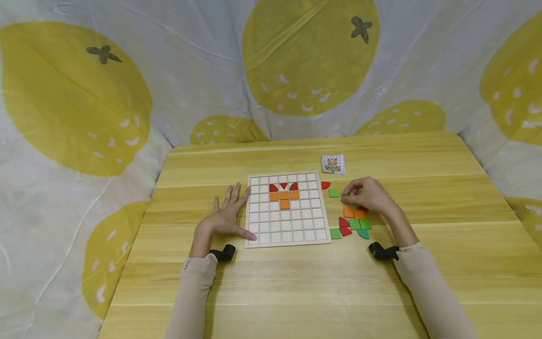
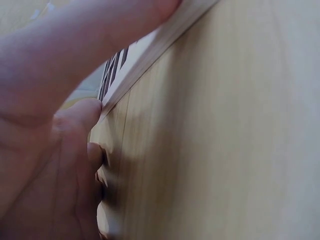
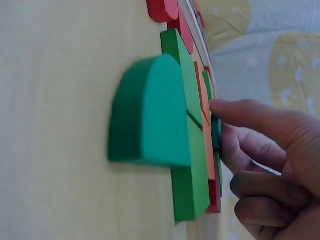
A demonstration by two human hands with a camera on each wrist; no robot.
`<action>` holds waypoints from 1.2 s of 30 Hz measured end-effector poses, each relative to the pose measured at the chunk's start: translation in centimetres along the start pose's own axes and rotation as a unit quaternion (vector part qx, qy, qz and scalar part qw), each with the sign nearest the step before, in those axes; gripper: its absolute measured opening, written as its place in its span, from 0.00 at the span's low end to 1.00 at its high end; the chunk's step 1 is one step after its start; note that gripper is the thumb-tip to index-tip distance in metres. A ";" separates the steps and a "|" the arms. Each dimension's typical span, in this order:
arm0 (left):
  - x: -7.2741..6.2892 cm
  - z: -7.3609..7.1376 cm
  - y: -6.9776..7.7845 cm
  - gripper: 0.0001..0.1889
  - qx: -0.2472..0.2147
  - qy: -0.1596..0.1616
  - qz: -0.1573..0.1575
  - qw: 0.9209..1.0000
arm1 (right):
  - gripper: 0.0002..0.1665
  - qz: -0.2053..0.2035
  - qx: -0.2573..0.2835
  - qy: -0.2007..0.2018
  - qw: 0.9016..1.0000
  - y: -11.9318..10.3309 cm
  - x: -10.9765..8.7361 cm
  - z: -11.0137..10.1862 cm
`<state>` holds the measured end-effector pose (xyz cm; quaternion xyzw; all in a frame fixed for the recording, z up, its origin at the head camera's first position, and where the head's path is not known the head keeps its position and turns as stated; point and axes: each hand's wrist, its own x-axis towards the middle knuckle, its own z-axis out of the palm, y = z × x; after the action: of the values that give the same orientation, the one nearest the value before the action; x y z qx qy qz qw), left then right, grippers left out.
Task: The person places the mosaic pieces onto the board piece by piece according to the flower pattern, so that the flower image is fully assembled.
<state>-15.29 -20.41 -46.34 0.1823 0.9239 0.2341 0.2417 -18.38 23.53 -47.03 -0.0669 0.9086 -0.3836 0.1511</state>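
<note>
My left hand (image 1: 227, 216) spreads its fingers along the left side of a white gridded wooden board (image 1: 275, 226). Its thumb rests on the lower left corner, and the index fingertip touches the edge higher up. Orange squares (image 1: 284, 204) and red pieces (image 1: 294, 187) sit in the upper cells of the grid. To the right of the board, my right hand (image 1: 367, 193) pinches a dark green piece (image 3: 215, 131) between thumb and fingertips, low among loose tiles. The hand partly covers a red piece (image 1: 362, 207) beneath it.
Loose green squares (image 1: 334, 193), orange squares (image 1: 354, 213), red quarter-rounds (image 1: 345, 231) and a teal quarter-round (image 1: 362, 233) lie right of the board. Behind them is a small printed pattern card (image 1: 333, 164). A fruit-patterned cloth (image 1: 311, 56) hangs beyond the table's far edge.
</note>
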 end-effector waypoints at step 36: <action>-0.1 0.2 -0.1 0.76 0.001 0.009 0.003 1.000 | 0.17 -0.004 0.054 -0.074 0.996 2.5 -1.1 -2.7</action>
<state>-15.18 -20.46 -46.49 0.1828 0.9259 0.2353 0.2322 -18.20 27.35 -46.75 -0.0903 0.8726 -0.4266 0.2202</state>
